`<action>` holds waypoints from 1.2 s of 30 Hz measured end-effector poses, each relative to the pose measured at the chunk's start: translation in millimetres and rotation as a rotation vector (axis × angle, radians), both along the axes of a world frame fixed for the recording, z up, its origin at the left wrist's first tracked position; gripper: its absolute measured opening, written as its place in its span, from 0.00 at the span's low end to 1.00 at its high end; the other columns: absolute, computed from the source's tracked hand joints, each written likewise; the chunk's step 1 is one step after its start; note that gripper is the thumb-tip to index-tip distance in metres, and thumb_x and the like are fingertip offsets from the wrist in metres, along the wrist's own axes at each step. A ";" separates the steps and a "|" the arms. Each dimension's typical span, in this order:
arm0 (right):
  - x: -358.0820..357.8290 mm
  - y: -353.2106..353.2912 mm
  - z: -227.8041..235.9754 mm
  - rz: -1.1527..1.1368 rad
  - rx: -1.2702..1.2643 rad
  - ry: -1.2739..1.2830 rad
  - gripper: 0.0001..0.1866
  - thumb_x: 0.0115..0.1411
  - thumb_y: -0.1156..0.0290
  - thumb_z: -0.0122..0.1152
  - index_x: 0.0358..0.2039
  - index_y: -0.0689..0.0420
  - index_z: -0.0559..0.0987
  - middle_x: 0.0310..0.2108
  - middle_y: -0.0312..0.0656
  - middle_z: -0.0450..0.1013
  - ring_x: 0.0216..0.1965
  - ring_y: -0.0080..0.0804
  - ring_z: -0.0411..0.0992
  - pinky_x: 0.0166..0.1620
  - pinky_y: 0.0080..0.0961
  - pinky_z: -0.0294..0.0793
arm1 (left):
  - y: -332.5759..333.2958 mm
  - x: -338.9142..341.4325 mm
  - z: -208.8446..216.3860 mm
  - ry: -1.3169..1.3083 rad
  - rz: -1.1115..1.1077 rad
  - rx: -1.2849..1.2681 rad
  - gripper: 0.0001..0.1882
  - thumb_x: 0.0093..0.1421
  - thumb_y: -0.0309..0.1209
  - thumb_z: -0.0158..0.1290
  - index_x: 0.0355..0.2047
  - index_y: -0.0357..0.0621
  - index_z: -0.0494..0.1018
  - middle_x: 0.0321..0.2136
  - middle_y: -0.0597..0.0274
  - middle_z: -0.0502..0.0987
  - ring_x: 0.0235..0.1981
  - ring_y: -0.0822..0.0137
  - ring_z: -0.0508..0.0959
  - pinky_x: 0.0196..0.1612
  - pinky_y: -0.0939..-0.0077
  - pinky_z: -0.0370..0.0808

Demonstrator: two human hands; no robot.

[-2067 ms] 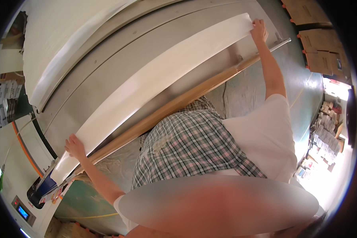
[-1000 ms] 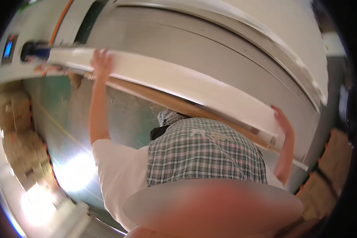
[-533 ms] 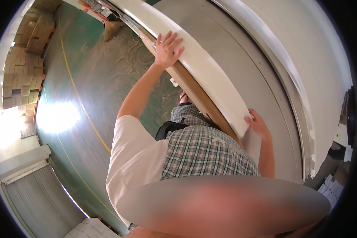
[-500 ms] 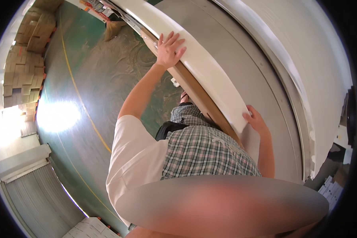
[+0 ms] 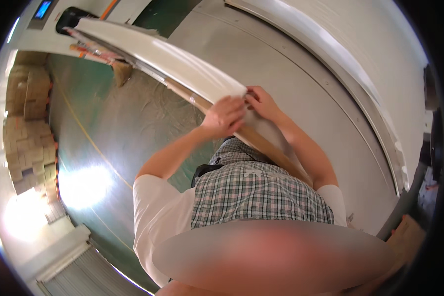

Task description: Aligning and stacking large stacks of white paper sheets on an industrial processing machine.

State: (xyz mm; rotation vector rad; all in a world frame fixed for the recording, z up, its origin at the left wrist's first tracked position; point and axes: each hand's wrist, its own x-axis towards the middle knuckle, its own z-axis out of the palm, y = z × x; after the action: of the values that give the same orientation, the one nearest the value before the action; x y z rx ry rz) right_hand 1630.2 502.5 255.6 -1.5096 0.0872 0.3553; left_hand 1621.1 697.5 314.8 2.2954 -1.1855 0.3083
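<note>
A long, smooth white strip (image 5: 172, 56), perhaps a folded sheet or a panel, lies along the brown-edged side of a grey work table (image 5: 308, 93). Its near end comes to a corner between my hands. My left hand (image 5: 224, 117), a little blurred, curls over the strip's edge by that end. Thumb and fingers of my right hand (image 5: 264, 102) close on the end corner from the table side. The two hands are close together, almost touching. Part of the left fingertips is hidden.
The table's brown edge (image 5: 266, 147) runs close against my checked apron (image 5: 261, 197). A long white machine cover or roll (image 5: 352, 64) borders the table at the right. Stacked cardboard boxes (image 5: 29, 143) stand at the left, and a broom head (image 5: 122, 73) rests on the green floor.
My left hand has slid nearer along the table edge, and my right hand has moved left and away from me. The white strip's near end has shifted toward the far left.
</note>
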 end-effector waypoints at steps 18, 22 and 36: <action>-3.0 -143.3 -37.6 -0.848 -1.393 -0.287 0.07 0.56 0.69 0.48 0.31 0.58 0.71 0.29 0.45 0.70 0.30 0.44 0.68 0.33 0.35 0.67 | -110.3 448.5 -54.0 0.167 0.218 -0.404 0.12 0.52 0.37 0.50 0.32 0.43 0.74 0.28 0.55 0.77 0.29 0.58 0.76 0.33 0.69 0.71; 1.6 -135.7 -34.3 -0.804 -1.421 -0.262 0.05 0.55 0.71 0.49 0.30 0.59 0.70 0.27 0.45 0.69 0.29 0.44 0.68 0.31 0.34 0.67 | -145.7 503.9 -80.9 0.328 0.388 -0.623 0.13 0.53 0.37 0.48 0.34 0.44 0.75 0.26 0.56 0.77 0.28 0.65 0.77 0.34 0.72 0.71; 14.3 -126.8 -24.7 -0.791 -1.424 -0.196 0.02 0.53 0.75 0.49 0.28 0.58 0.69 0.24 0.43 0.66 0.25 0.41 0.66 0.28 0.32 0.66 | -169.3 539.4 -101.5 0.571 0.364 -0.786 0.19 0.57 0.38 0.44 0.41 0.34 0.70 0.35 0.49 0.75 0.38 0.57 0.74 0.39 0.70 0.68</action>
State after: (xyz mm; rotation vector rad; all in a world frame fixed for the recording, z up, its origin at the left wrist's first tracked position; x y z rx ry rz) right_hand 1644.5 375.6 230.9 -2.6903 0.8990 -0.6642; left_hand 2160.5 528.2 213.2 1.6939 -0.2674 0.1783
